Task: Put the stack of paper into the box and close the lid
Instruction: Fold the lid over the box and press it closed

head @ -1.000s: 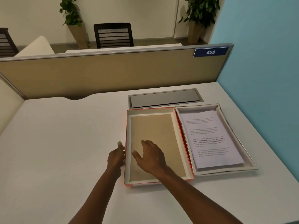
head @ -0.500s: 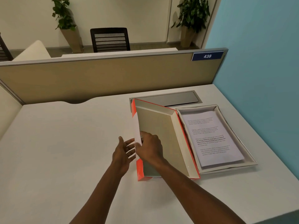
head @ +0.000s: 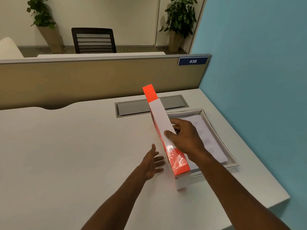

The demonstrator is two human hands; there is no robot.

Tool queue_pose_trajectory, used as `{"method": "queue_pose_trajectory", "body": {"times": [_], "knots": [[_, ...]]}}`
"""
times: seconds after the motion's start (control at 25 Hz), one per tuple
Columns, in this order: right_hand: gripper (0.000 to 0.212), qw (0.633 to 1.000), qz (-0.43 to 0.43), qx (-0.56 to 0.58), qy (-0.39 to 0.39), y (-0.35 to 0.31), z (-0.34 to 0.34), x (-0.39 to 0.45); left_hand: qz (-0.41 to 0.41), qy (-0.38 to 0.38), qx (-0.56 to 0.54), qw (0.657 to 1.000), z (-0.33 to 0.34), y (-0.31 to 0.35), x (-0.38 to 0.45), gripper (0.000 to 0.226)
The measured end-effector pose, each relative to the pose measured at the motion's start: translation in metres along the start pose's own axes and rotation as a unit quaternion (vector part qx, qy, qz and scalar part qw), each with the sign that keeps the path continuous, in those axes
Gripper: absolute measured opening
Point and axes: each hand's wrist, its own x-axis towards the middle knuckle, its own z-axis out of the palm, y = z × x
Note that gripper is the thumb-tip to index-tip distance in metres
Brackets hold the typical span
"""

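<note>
Soft even light, wide-angle edge bending

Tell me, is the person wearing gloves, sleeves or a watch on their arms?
No. Both forearms are bare as far as the picture shows, with no sleeves in view. The left hand and the right hand have no gloves, and no watch, bracelet or ring can be seen on either.

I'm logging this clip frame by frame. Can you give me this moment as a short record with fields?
paper: lying in the box, on the desk
lid: raised on edge beside the box, not shut
right hand: grips the lid's upper edge
left hand: open, just left of the lid, not holding it
step left: lower the lid onto the box
</note>
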Motion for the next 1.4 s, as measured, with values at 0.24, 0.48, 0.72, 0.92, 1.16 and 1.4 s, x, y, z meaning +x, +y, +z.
{"method": "queue_pose_trajectory", "body": {"times": [0.24,0.48,0.72,0.92,1.16,1.4], "knots": [[0.059,0.999,0.028,0.041,0.013,0.023,-0.033,0.011,-0.007,-0.005,0.011,1.000,0.033,0.007,0.005,0.069],[0.033,0.995,0.068,0.023,0.064,0.059,-0.099,0.034,0.043,0.036,0.050,0.997,0.048,0.004,0.023,0.058],[0.061,0.990,0.058,-0.095,0.088,0.095,-0.123,0.037,0.068,0.084,0.040,0.993,0.057,-0.001,0.034,0.073],[0.044,0.986,0.054,-0.108,0.117,0.127,-0.147,0.047,0.095,0.084,-0.013,0.992,0.069,0.007,0.026,0.072],[0.037,0.983,0.080,-0.140,0.082,0.159,-0.178,0.075,0.133,0.068,0.026,0.989,0.094,0.017,0.016,0.045],[0.038,0.986,0.101,-0.104,0.080,0.207,-0.183,0.099,0.159,0.074,0.082,0.981,0.109,0.014,0.019,0.051]]}}
